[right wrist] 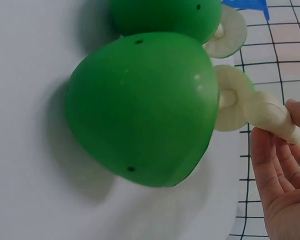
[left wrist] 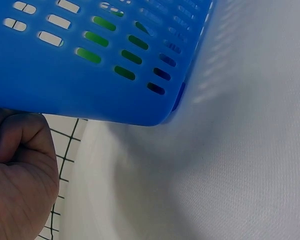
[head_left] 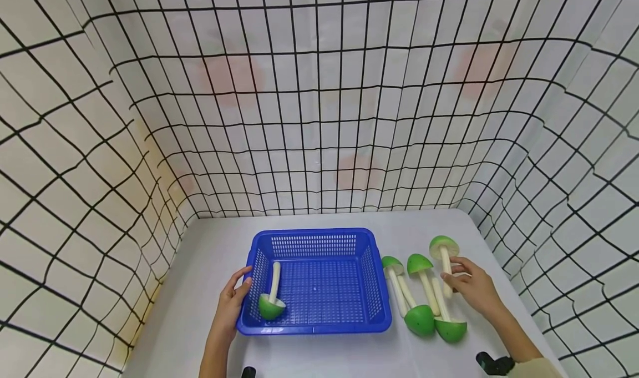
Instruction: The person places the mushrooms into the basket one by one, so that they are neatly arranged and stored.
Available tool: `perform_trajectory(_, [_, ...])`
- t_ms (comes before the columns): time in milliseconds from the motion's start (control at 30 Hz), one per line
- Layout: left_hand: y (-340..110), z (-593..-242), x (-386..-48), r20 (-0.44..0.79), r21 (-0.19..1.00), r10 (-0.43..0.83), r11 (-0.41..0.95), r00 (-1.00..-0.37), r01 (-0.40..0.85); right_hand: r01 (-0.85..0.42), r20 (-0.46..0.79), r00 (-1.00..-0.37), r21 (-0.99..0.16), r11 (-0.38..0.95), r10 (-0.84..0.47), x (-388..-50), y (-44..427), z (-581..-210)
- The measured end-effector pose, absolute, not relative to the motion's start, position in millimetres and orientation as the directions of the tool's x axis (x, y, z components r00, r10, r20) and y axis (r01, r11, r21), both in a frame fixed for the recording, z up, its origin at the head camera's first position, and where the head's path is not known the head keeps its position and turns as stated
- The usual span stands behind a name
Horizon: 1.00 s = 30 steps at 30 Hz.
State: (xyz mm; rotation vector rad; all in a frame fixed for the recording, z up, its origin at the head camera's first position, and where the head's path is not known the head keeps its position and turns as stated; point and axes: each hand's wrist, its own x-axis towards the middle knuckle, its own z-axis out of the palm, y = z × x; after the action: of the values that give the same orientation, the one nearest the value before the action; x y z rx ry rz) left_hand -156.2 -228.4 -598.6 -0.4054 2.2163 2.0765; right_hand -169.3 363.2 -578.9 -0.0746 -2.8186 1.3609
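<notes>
My left hand (head_left: 228, 306) grips the left rim of a blue plastic basket (head_left: 315, 329); in the left wrist view its fingers (left wrist: 22, 132) curl at the basket's edge. Inside, at the left, lies one toy mushroom (head_left: 271, 309) with a green cap and pale stem. With thumb and fingertips, my right hand (head_left: 474, 289) pinches the stem of another green-capped mushroom (head_left: 444, 245), cap pointing away. Several similar mushrooms lie beside the basket, among them one near cap (head_left: 451, 331) and one far cap (head_left: 419, 263). A large green cap (right wrist: 145, 110) fills the right wrist view's middle.
The white table (head_left: 175, 322) is bordered by white cloth walls with a black grid (head_left: 319, 106) at the back and both sides. Black objects (head_left: 494, 363) show by the right forearm, and a small black one (head_left: 248, 372) at the front edge.
</notes>
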Motion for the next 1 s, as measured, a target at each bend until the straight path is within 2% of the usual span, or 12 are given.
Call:
perform_trajectory(533, [-226, -595, -155, -0.241, 0.966, -0.148, 0.054, -0.959, -0.251, -0.025, 0.029, -1.000, -0.864, 0.504, 0.000, -179, 332, -565])
perform_trajectory(1000, [-226, -592, -154, -0.238, 0.969, -0.146, 0.035, -0.960, -0.246, -0.012, 0.006, -1.000, -0.900, 0.435, -0.015, -184, 305, -558])
